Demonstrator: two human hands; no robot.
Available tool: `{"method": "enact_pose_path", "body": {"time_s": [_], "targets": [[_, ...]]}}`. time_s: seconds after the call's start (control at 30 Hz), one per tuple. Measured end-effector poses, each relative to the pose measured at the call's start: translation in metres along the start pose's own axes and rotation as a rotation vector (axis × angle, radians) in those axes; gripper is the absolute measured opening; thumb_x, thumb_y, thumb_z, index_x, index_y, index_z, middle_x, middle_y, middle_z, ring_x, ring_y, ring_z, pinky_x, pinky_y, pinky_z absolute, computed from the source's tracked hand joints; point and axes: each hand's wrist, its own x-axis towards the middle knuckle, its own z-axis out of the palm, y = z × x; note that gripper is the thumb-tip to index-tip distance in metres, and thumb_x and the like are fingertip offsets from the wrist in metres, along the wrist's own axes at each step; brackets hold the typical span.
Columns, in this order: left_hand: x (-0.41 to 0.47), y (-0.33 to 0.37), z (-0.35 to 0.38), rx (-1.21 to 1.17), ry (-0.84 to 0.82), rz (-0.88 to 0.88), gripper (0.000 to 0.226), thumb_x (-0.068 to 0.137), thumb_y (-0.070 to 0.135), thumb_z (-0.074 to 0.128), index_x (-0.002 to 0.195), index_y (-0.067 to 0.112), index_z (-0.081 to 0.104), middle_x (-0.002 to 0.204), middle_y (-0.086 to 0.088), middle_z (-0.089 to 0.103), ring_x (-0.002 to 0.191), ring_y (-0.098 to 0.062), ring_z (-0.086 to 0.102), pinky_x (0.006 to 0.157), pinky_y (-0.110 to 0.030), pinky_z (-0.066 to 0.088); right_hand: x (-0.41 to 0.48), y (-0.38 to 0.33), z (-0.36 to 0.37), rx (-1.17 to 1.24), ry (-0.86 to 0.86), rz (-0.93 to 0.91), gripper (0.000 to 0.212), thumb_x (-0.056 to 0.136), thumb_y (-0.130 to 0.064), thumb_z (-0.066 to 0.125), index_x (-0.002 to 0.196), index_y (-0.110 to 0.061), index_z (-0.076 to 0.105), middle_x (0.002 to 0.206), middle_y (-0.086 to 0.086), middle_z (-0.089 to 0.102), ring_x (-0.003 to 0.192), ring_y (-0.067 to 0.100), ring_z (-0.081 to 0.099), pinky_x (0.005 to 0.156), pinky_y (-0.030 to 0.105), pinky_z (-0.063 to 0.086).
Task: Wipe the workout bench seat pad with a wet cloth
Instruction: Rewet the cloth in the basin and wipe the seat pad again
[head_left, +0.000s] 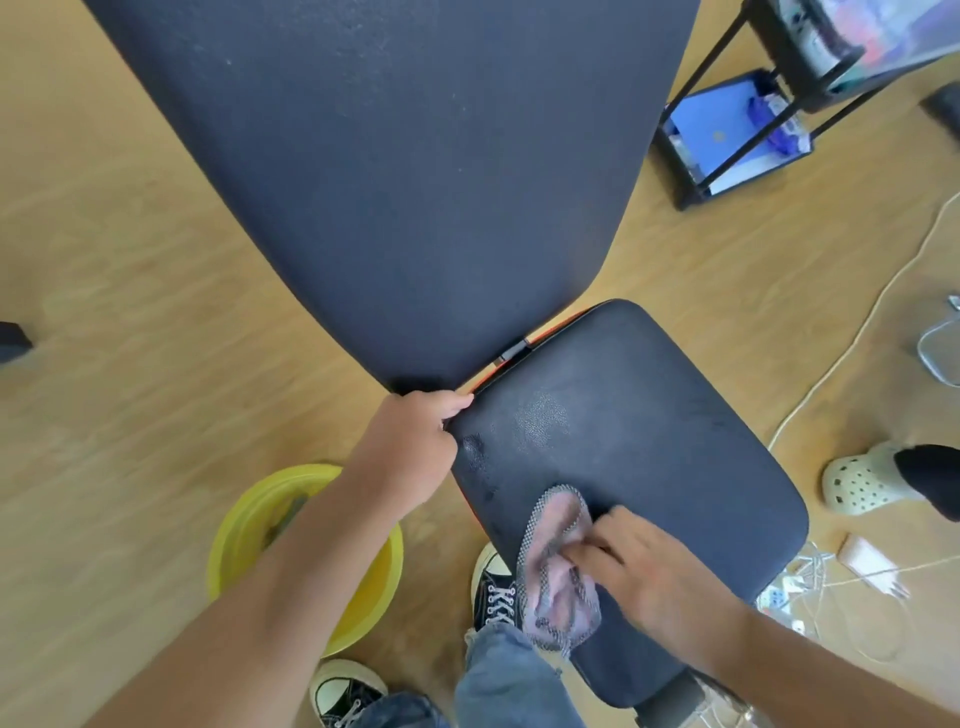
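The black seat pad (654, 431) of the workout bench fills the lower right middle, with damp shiny patches near its left part. My right hand (639, 571) grips a pink and grey checked cloth (556, 566) and presses it on the pad's near left edge; part of the cloth hangs over the side. My left hand (415, 441) holds the pad's far left corner, fingers curled over the edge beside the gap to the long black back pad (405, 171).
A yellow bowl (374, 582) sits on the wooden floor under my left forearm. My black sneakers (491, 592) and jeans are below. White cables and chargers (857, 571) lie at right, near another person's foot in a white clog (862, 480). A black rack (737, 130) stands upper right.
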Motion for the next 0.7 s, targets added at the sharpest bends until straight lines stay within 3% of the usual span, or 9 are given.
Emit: {"method": "enact_pose_path", "body": {"time_s": [0.07, 0.17, 0.23, 0.3, 0.4, 0.47, 0.57, 0.63, 0.7], "targets": [[0.002, 0.001, 0.002, 0.057, 0.021, -0.003, 0.053, 0.086, 0.002, 0.039, 0.123, 0.026, 0.069, 0.118, -0.004, 0.069, 0.113, -0.029, 0.060, 0.093, -0.035, 0.052, 0.059, 0.002, -0.013, 0.034, 0.119, 0.173, 0.035, 0.075, 0.002, 0.054, 0.101, -0.011, 0.074, 0.088, 0.008, 0.065, 0.078, 0.024, 0.052, 0.068, 0.035, 0.053], [0.003, 0.004, 0.007, 0.229, 0.072, 0.063, 0.014, 0.083, 0.012, 0.056, 0.071, 0.017, 0.061, 0.066, -0.003, 0.061, 0.076, -0.037, 0.059, 0.057, -0.035, 0.045, 0.163, 0.001, -0.031, 0.099, 0.246, 0.407, 0.035, 0.065, 0.009, 0.068, 0.096, -0.008, 0.068, 0.091, 0.011, 0.062, 0.082, 0.032, 0.055, 0.073, 0.042, 0.055], [-0.001, 0.008, 0.012, 0.290, 0.099, 0.084, 0.014, 0.079, 0.027, 0.070, 0.077, 0.016, 0.063, 0.070, -0.005, 0.066, 0.075, -0.034, 0.058, 0.061, -0.037, 0.048, 0.181, 0.003, -0.030, 0.019, 0.184, 0.282, 0.024, 0.068, 0.005, 0.067, 0.089, -0.007, 0.066, 0.088, 0.011, 0.061, 0.083, 0.034, 0.055, 0.073, 0.043, 0.053], [-0.002, 0.011, 0.017, 0.310, 0.110, 0.091, 0.025, 0.073, 0.034, 0.077, 0.084, 0.016, 0.064, 0.078, -0.006, 0.070, 0.081, -0.034, 0.061, 0.063, -0.035, 0.047, 0.159, 0.029, -0.031, -0.176, 0.092, 0.098, 0.027, 0.078, 0.005, 0.057, 0.098, -0.009, 0.069, 0.096, 0.009, 0.065, 0.087, 0.033, 0.057, 0.074, 0.042, 0.053], [-0.001, 0.011, 0.020, 0.359, 0.100, 0.066, 0.049, 0.075, 0.038, 0.078, 0.117, 0.018, 0.063, 0.103, -0.007, 0.073, 0.098, -0.033, 0.062, 0.079, -0.040, 0.053, 0.143, 0.091, -0.053, -0.272, 0.058, 0.397, 0.039, 0.084, 0.002, 0.060, 0.117, -0.017, 0.067, 0.112, 0.004, 0.063, 0.098, 0.032, 0.052, 0.076, 0.041, 0.050], [0.000, 0.010, 0.020, 0.367, 0.100, 0.043, 0.055, 0.076, 0.039, 0.076, 0.124, 0.019, 0.061, 0.109, -0.007, 0.073, 0.102, -0.032, 0.062, 0.084, -0.041, 0.054, 0.153, 0.091, -0.056, -0.192, 0.087, 0.579, 0.041, 0.080, 0.002, 0.065, 0.115, -0.019, 0.067, 0.113, 0.003, 0.060, 0.101, 0.029, 0.049, 0.081, 0.034, 0.047], [-0.002, 0.011, 0.021, 0.380, 0.117, 0.059, 0.044, 0.076, 0.037, 0.075, 0.115, 0.020, 0.065, 0.102, -0.005, 0.074, 0.095, -0.030, 0.064, 0.076, -0.034, 0.053, 0.151, 0.027, -0.040, -0.043, 0.026, 0.279, 0.037, 0.073, 0.004, 0.064, 0.105, -0.012, 0.072, 0.105, 0.006, 0.065, 0.094, 0.026, 0.057, 0.078, 0.031, 0.051], [-0.003, 0.012, 0.023, 0.405, 0.142, 0.085, 0.042, 0.078, 0.034, 0.074, 0.117, 0.022, 0.063, 0.100, -0.002, 0.073, 0.094, -0.029, 0.066, 0.072, -0.032, 0.048, 0.135, 0.019, -0.041, -0.165, -0.033, -0.034, 0.043, 0.071, 0.003, 0.057, 0.108, -0.014, 0.072, 0.103, 0.004, 0.068, 0.086, 0.023, 0.061, 0.071, 0.029, 0.054], [-0.004, 0.012, 0.026, 0.443, 0.147, 0.105, 0.054, 0.082, 0.036, 0.072, 0.131, 0.021, 0.055, 0.112, -0.001, 0.070, 0.104, -0.028, 0.065, 0.081, -0.034, 0.050, 0.136, 0.060, -0.056, -0.317, -0.059, -0.082, 0.044, 0.078, 0.005, 0.053, 0.115, -0.015, 0.068, 0.110, 0.005, 0.066, 0.087, 0.026, 0.060, 0.076, 0.033, 0.055]]}}
